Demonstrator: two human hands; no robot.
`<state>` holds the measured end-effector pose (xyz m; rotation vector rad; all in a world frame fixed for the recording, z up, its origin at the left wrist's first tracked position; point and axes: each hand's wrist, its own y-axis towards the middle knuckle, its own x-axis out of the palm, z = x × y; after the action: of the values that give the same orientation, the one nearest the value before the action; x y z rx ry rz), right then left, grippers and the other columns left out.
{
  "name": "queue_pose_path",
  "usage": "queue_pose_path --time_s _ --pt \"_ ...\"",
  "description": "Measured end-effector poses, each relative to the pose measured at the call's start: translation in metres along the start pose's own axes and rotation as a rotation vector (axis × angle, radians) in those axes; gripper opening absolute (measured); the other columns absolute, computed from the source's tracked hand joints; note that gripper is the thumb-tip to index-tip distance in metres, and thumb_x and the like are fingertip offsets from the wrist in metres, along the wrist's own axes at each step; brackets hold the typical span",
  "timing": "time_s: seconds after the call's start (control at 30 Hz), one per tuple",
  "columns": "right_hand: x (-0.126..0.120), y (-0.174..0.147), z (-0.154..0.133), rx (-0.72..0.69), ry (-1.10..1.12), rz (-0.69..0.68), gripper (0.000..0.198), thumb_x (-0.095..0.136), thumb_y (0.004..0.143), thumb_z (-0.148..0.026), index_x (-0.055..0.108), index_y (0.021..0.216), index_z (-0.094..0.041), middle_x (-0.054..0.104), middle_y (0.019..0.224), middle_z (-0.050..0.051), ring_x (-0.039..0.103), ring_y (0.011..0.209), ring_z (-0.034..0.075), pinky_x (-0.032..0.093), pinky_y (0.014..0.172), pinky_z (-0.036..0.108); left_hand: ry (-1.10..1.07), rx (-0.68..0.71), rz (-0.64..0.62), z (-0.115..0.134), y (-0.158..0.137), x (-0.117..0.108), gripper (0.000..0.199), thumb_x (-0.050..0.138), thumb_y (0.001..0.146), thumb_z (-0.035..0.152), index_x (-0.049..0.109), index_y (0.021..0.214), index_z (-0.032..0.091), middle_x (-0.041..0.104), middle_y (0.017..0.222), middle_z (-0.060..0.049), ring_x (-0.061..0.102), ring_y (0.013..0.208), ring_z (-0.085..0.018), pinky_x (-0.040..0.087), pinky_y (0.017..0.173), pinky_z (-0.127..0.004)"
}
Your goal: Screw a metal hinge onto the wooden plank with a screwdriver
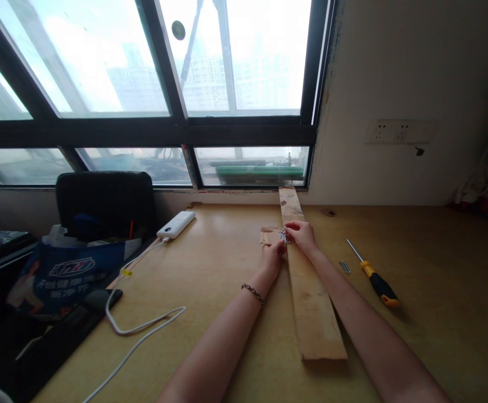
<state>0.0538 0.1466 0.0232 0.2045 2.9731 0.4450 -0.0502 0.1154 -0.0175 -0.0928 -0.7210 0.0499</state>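
Note:
A long wooden plank (314, 302) lies lengthwise on the table, with a short wooden piece (269, 235) against its left side. Where the two meet, there is a small shiny metal fitting (285, 237), its exact kind too small to tell. My left hand (274, 254) is closed at the fitting's near side, its fingertips pinching there. From the right, my right hand (301, 236) reaches across the plank, thumb and finger pinched at the fitting's upper part. Fingers partly hide the metal. To the right lie a screwdriver (373, 276) with a yellow and black handle and several screws (344, 267).
A white power bank (176, 225) with a white cable (143, 326) occupies the table's left side. Beyond that edge are a black chair (105, 198) and a blue bag (71, 277). The window (244, 129) and wall (395, 173) stand behind the table.

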Motion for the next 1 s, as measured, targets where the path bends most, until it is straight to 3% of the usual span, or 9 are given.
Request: queue_pose_path --time_s 0.17,0.33,0.6,0.77,1.0 --pt "-0.002 -0.001 -0.002 -0.141 -0.208 0.048 0.018 0.062 0.065 -0.024 0.069 0.079 -0.015 0.07 0.073 0.006 0.066 0.067 0.018 0.053 0.065 0.028 0.006 0.011 -0.008 -0.001 0.001 0.0 0.032 0.068 0.056 0.019 0.063 0.087 0.013 0.066 0.078 -0.006 0.058 0.061 -0.012 0.044 0.059 -0.025" --pt "-0.002 -0.004 -0.006 -0.181 -0.313 0.065 0.016 0.061 0.066 -0.025 0.07 0.076 -0.016 0.07 0.072 0.005 0.065 0.067 0.018 0.052 0.066 0.027 0.022 0.017 -0.013 -0.001 0.001 -0.001 0.03 0.069 0.056 0.021 0.063 0.084 0.012 0.065 0.076 -0.006 0.057 0.06 -0.011 0.043 0.059 -0.024" --pt "-0.001 -0.007 -0.008 -0.189 -0.337 0.017 0.015 0.061 0.066 -0.026 0.069 0.075 -0.019 0.069 0.068 0.002 0.064 0.063 0.016 0.05 0.063 0.024 -0.001 0.013 -0.001 0.002 -0.004 0.0 0.031 0.07 0.055 0.019 0.065 0.085 0.013 0.066 0.079 -0.005 0.057 0.062 -0.011 0.043 0.059 -0.023" --pt "0.0 -0.01 -0.011 -0.258 -0.404 -0.031 0.015 0.057 0.069 -0.025 0.069 0.075 -0.018 0.068 0.068 0.002 0.06 0.058 0.014 0.048 0.059 0.024 -0.005 0.093 0.068 0.004 -0.004 0.004 0.03 0.071 0.052 0.014 0.066 0.082 0.011 0.067 0.084 -0.008 0.061 0.079 -0.017 0.046 0.071 -0.028" --pt "0.0 -0.009 -0.013 -0.272 -0.428 -0.042 0.016 0.057 0.069 -0.023 0.069 0.078 -0.018 0.068 0.07 0.002 0.06 0.061 0.014 0.048 0.062 0.024 -0.006 0.088 0.037 0.003 -0.003 0.002 0.036 0.073 0.051 0.016 0.065 0.086 0.011 0.067 0.086 -0.01 0.062 0.079 -0.019 0.046 0.074 -0.031"
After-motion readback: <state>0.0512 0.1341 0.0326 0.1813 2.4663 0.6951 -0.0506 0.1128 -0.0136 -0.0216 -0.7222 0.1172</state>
